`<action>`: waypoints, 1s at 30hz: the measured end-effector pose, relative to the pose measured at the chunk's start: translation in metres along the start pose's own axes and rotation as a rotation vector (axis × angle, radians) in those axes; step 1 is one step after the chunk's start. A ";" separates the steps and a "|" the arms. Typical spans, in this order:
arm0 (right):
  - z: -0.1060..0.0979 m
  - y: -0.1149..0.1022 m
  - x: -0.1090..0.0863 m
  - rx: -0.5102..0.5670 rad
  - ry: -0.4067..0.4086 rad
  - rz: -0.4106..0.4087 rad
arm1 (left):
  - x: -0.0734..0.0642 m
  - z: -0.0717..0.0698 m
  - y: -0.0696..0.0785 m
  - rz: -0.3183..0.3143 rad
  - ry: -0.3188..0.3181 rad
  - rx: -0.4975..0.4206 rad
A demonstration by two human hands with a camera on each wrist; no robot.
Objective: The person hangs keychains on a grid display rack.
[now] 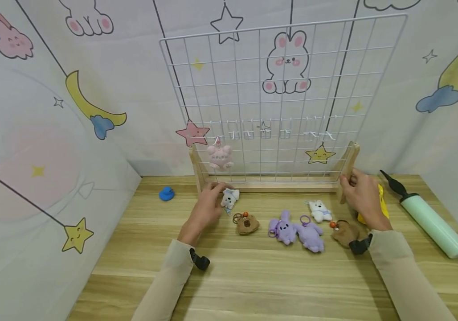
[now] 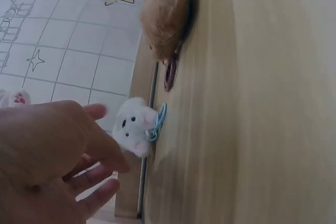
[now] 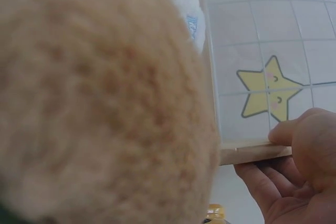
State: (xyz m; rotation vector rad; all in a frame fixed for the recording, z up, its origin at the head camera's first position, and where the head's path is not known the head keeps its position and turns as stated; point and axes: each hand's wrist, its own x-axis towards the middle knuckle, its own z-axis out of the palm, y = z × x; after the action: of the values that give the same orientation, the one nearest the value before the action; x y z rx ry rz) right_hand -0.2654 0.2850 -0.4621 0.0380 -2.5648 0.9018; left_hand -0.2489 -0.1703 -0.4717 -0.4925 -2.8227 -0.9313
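Head view gives me the whole wire grid (image 1: 285, 27) with a pink plush (image 1: 219, 158) hanging on it; the left wrist view catches only a paw of that plush. Right wrist shows me a grasp that the head view half hides: the right hand (image 1: 361, 195) grips the wooden upright (image 1: 351, 157), thumb on one face, fingers on the other. The left hand (image 1: 207, 207) has its fingers loosely bent around nothing, beside the white plush (image 1: 230, 197) on the table (image 1: 233, 281); I cannot tell whether they touch it. A brown plush (image 1: 344, 232) blurs across much of my right wrist view. I cannot make out the yellow thing (image 1: 382, 203), partly covered by the right hand. Two purple plushes (image 1: 310, 235) lie between the hands, a pump (image 1: 433, 226) at far right, a blue duck (image 1: 166, 194) at left.
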 end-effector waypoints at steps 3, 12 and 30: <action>0.000 0.000 0.000 -0.006 -0.001 0.000 | -0.005 -0.004 -0.001 0.032 -0.058 0.099; 0.000 0.000 0.001 -0.013 0.000 0.001 | -0.015 -0.006 -0.002 0.053 -0.169 0.091; -0.001 -0.002 -0.001 -0.013 -0.006 0.013 | -0.017 -0.004 -0.006 -0.200 -0.055 0.114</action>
State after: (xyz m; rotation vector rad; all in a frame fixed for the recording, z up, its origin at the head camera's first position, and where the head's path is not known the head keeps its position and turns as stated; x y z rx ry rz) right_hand -0.2644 0.2840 -0.4609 0.0207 -2.5794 0.8904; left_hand -0.2353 -0.1815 -0.4754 -0.2283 -2.9963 -0.7930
